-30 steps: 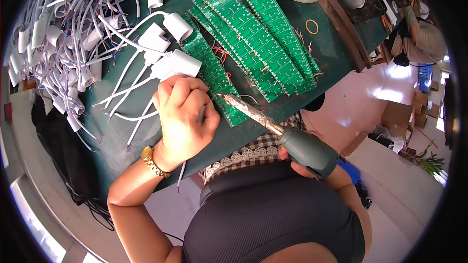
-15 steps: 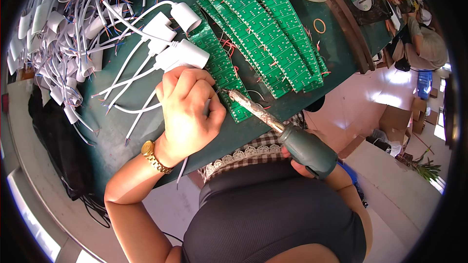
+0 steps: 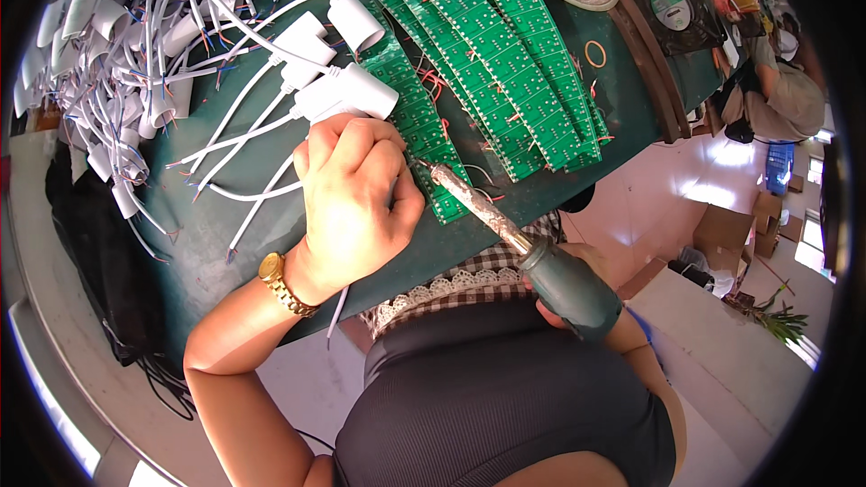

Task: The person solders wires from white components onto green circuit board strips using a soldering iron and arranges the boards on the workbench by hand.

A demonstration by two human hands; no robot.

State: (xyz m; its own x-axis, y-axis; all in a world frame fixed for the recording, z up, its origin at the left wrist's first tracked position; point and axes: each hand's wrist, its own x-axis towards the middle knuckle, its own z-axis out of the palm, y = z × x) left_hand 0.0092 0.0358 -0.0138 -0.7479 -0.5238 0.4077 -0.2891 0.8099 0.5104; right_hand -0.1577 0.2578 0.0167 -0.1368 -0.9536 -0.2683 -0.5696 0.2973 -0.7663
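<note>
The iron [image 3: 512, 234] is held over the table's near edge, its long axis slanting across the view: the tip points up and to the left, away from the person, and the dark handle slopes down to the right. Its tip is at the nearest green strip [image 3: 413, 113], just beside the left hand's thumb side — whether it touches is too small to tell. That strip runs lengthwise from the upper left down toward the person.

The right hand [image 3: 591, 263] grips the handle, mostly hidden behind it, with fingertips showing at the lower left side. The left hand [image 3: 361, 198] is closed, back upward, fingers curled inward against the strip's left edge; what it pinches is hidden. Its forearm comes up from the lower left, elbow bent outward, a gold watch [image 3: 281, 284] at the wrist.

Just beyond the left knuckles lies a white socket [image 3: 370, 95], its open end to the right. More strips [image 3: 492, 63] overlap to the right, then a rubber band [image 3: 595, 54], a metal dish [image 3: 603, 5] and a fan [image 3: 669, 7]. A heap of sockets and cables [image 3: 135, 63] covers the table's [image 3: 194, 257] far left.
</note>
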